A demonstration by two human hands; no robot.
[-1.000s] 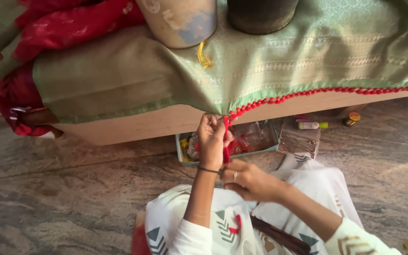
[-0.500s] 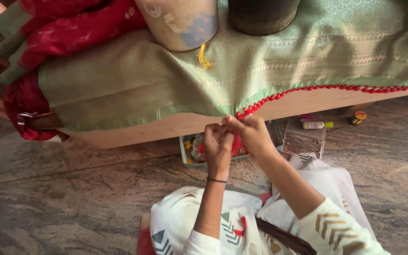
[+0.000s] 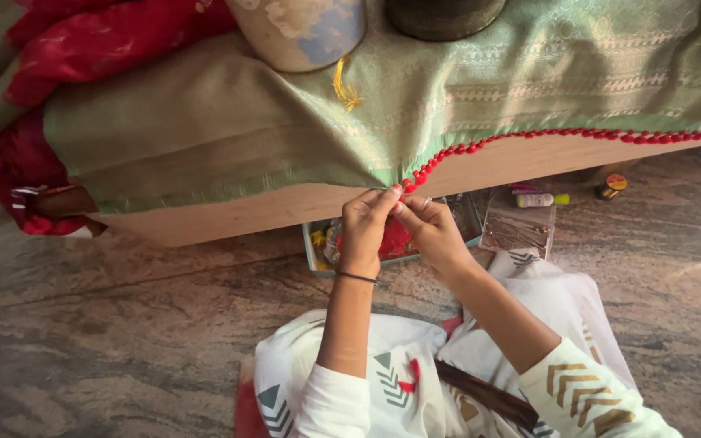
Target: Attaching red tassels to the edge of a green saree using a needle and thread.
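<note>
At the hanging edge of the green silk cloth, draped over a low wooden platform, the left hand is pinching the hem with fingers closed tight, just where the red bead trim is ending. Beside it and touching, the right hand is closing its fingertips on the same spot, while a tray of supplies is sitting on the stone floor underneath.

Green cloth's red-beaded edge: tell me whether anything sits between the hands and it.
Nothing visible does. The left hand and right hand are already at the hanging edge of the green cloth, fingertips meeting where the red bead trim ends. The tray of supplies lies on the floor behind the hands, below the edge.
</note>
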